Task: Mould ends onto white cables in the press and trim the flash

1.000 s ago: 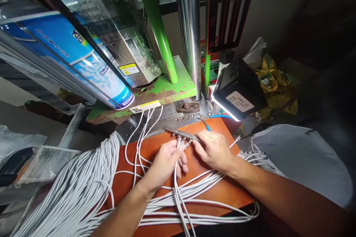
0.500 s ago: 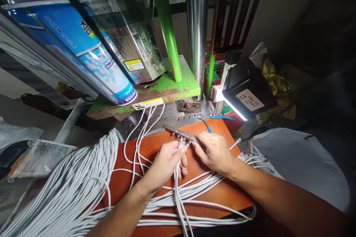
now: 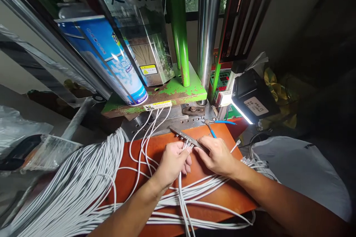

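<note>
My left hand [image 3: 175, 161] is closed around several white cables [image 3: 180, 196], pinching them close to their connector ends. Those ends meet a dark metal bar [image 3: 182, 135] that has small fittings along its near side. The bar's right end is in my right hand [image 3: 218, 155], whose fingers are wrapped over it. Both hands are over the orange-brown work board [image 3: 164, 140], in front of the green press. My fingers partly cover the cable ends, so I cannot tell how each one sits against the bar.
A thick bundle of white cables [image 3: 83, 177] lies at left. Blue-handled pliers [image 3: 213, 127] rest behind my right hand. A spray can [image 3: 111, 63] stands on the green press plate [image 3: 178, 92], with several cables running out below. A lit lamp [image 3: 241, 111] hangs at right.
The camera view has shifted, so the scene sits further right and slightly lower. Both hands keep their grips, and the bar is tilted a little more, with the cable ends still against it.
</note>
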Motion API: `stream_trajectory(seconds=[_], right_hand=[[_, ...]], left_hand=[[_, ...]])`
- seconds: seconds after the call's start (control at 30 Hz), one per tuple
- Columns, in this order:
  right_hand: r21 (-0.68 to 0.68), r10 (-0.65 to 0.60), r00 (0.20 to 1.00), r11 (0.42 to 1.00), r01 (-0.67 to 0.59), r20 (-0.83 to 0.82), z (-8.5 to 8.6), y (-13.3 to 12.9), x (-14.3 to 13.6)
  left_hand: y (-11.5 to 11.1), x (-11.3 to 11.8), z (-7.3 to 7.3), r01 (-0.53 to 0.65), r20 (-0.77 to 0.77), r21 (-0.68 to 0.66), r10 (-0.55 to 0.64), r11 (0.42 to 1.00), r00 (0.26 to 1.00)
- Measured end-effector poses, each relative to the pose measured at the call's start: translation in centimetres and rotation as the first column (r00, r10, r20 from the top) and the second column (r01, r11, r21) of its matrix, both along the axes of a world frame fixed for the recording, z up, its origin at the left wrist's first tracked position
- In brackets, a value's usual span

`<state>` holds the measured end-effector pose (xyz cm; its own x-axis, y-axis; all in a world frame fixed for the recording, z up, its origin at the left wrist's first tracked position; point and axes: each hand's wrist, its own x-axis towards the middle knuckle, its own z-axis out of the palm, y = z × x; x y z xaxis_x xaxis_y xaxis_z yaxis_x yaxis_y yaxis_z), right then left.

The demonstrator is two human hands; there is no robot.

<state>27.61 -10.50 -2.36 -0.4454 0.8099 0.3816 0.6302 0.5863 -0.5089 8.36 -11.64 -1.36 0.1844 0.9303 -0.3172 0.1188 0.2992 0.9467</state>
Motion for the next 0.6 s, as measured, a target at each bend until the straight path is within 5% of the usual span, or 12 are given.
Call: stream_trajectory(seconds=[0.2,0.6], right_hand=[[-0.004,-0.146,0.989,0.989,0.146,-0.037,0.0,-0.1,-0.1],[-0.047,-0.109,0.994,0.993,0.108,-0.024,0.4,0.1,-0.3]], left_hand=[[1.0,-1.9,-0.2,-0.075,-0.074,0.14,0.086,0.987,0.994],[1.6,-1.9,1.1,0.019,-0.102,-0.034,-0.023,0.999,0.994]])
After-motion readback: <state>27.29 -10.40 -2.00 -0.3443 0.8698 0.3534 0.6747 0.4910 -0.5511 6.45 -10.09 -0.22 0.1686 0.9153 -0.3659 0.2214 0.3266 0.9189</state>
